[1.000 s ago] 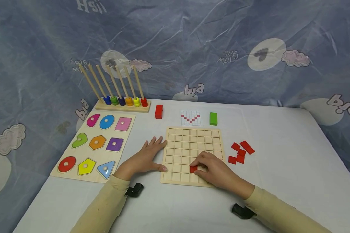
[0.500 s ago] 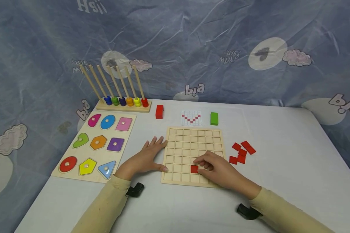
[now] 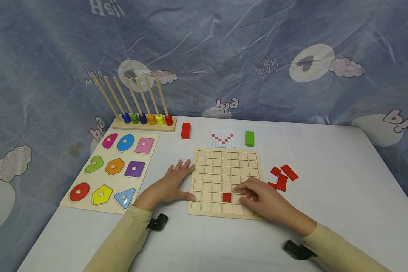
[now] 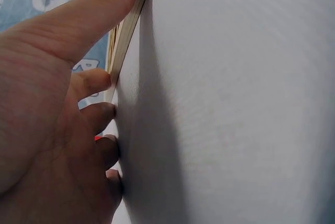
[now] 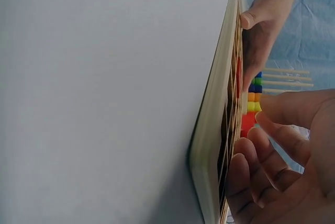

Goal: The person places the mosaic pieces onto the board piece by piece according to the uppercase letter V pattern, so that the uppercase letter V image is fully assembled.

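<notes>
Near the grid board's (image 3: 221,214) front edge we have one red tile (image 3: 226,198); loose tiles (image 3: 282,178) remain; left fingers (image 3: 186,172) spread, right fingers (image 3: 246,184) bent, empty.

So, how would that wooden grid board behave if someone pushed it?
The grid board probably won't bend much, looking straight and solid side-on. Lying flat on the table, it would likely slide rather than tip or roll.

There are two hands (image 3: 170,186), one grid board (image 3: 207,176), nine knobbed shapes (image 3: 114,166), seven pegs (image 3: 162,96)
</notes>
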Action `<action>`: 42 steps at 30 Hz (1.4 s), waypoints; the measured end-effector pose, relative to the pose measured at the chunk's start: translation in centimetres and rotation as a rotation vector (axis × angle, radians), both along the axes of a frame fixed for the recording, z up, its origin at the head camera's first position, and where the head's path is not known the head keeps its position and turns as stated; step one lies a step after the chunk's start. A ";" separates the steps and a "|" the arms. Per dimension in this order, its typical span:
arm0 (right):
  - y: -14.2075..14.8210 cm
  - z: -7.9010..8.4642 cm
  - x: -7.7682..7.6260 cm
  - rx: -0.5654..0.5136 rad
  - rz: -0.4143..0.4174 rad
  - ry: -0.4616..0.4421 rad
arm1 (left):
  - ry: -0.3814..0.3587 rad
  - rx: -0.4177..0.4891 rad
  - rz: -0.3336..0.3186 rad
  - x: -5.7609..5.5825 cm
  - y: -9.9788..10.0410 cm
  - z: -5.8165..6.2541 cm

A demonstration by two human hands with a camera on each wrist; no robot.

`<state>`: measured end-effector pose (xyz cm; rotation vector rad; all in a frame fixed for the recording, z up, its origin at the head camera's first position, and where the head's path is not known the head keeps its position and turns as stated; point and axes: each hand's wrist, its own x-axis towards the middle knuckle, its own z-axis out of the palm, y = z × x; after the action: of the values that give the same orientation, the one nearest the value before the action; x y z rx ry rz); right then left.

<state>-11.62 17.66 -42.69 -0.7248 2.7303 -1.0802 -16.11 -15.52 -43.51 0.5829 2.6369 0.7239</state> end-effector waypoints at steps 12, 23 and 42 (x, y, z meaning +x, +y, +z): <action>3.2 0.0 -0.2 0.031 -0.024 0.101 | -0.002 0.000 -0.002 0.0 0.0 0.0; 6.0 -0.1 -0.9 0.072 -0.095 0.167 | -0.002 -0.005 0.002 0.1 0.0 0.0; 8.0 -0.3 -1.7 0.179 -0.194 0.133 | 0.009 -0.003 -0.001 0.1 -0.1 -0.2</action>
<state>-13.32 25.66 -43.04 -0.5334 3.0137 -0.8319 -16.00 -15.61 -43.68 0.5875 2.6456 0.7182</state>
